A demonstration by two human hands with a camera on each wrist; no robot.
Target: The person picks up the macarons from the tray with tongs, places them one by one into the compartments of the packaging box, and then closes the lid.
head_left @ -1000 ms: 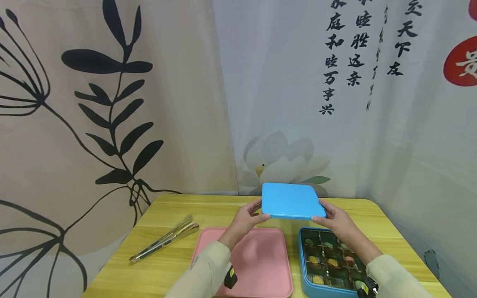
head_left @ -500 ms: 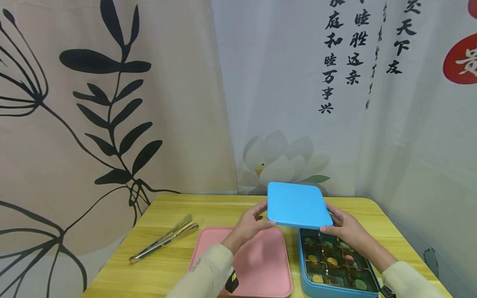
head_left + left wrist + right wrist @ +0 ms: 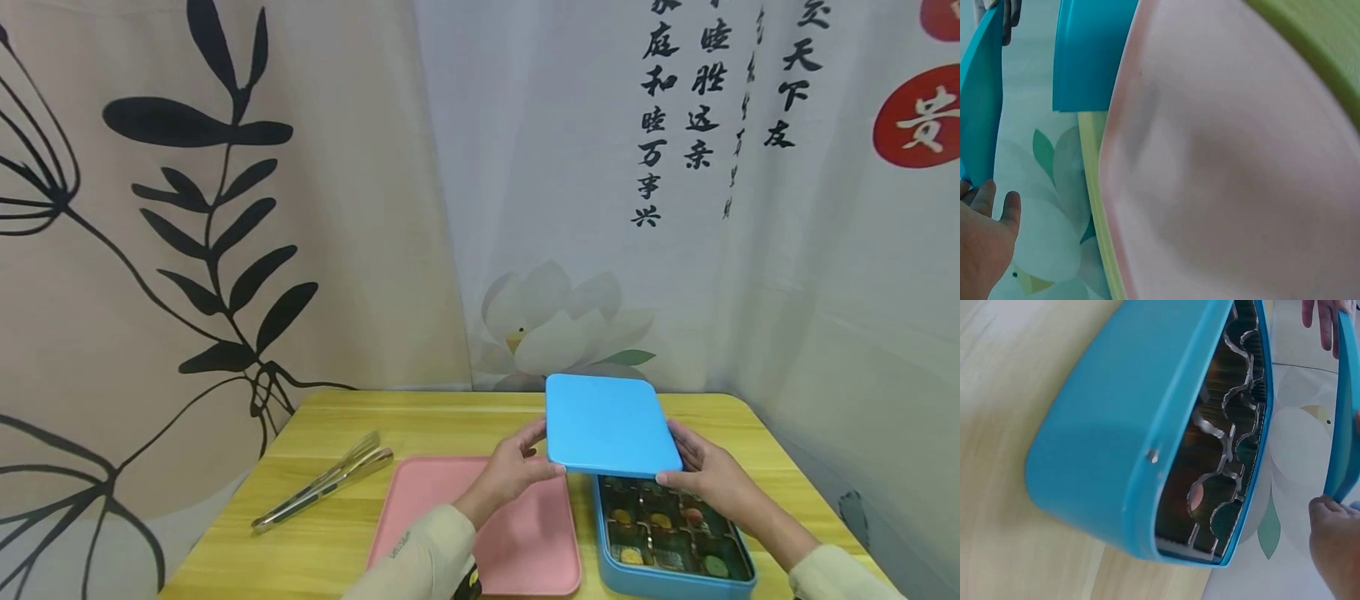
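Observation:
A flat blue lid [image 3: 611, 423] with rounded corners is held up between both hands, its near edge overlapping the back of a blue box in the head view. My left hand [image 3: 513, 473] grips the lid's left edge, thumb at the near corner. On the opposite edge my right hand [image 3: 708, 468] pinches it the same way. The open blue box [image 3: 667, 579] stands below on the table; a dark divided insert [image 3: 1213, 450] inside holds several small round pieces in yellow, green and pink. Both wrist views show the lid [image 3: 982, 100] apart from the box.
A pink tray [image 3: 525, 558] lies left of the box, partly under my left forearm. Metal tongs [image 3: 322, 487] rest farther left on the wooden table [image 3: 450, 412]. A printed curtain [image 3: 375, 208] hangs right behind the table's back edge.
Both hands have carried the lid to the right and down toward me, so it now covers the back part of the box in the head view. The head view has shifted slightly.

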